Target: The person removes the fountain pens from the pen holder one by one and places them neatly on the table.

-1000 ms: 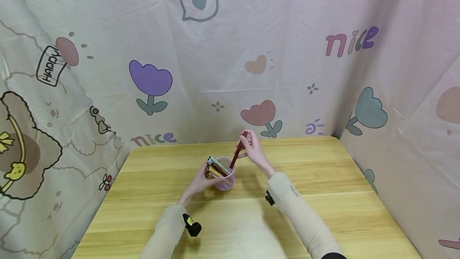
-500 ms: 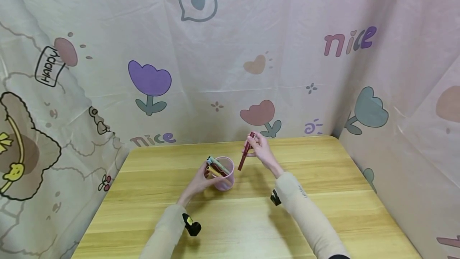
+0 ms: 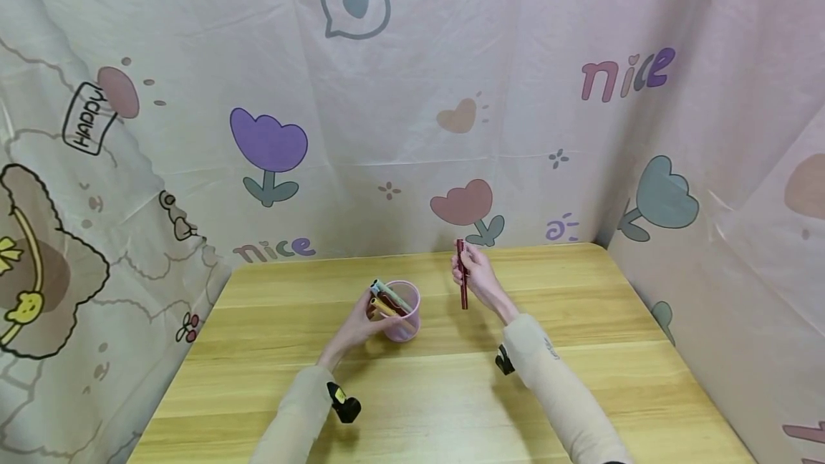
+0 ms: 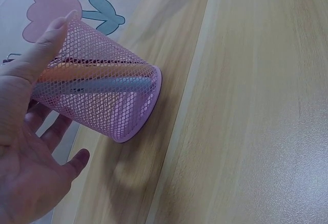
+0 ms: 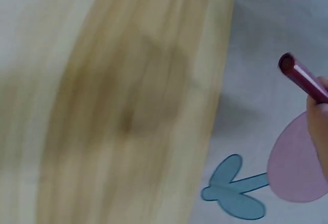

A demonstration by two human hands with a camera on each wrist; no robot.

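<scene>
One red marker (image 3: pixel 463 296), near-upright
Right hand (image 3: pixel 480 274) holds it right of the mesh cup (image 3: pixel 402 332) (pens (image 3: pixel 394 297) inside) the left hand (image 3: pixel 359 324) grips

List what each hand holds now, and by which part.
Right hand: dark red pen, by its upper part, lower end free.
Left hand: pink mesh cup, by its upper part near the rim.

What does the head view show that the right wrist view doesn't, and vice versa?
Only the head view: the left hand holding the pink cup, the pens at its mouth, and the printed purple tulip.

Only the right wrist view: a close look at the round end of the dark red pen.

Both: the right hand holding that pen, at least part of the cup, and the wooden tabletop.
</scene>
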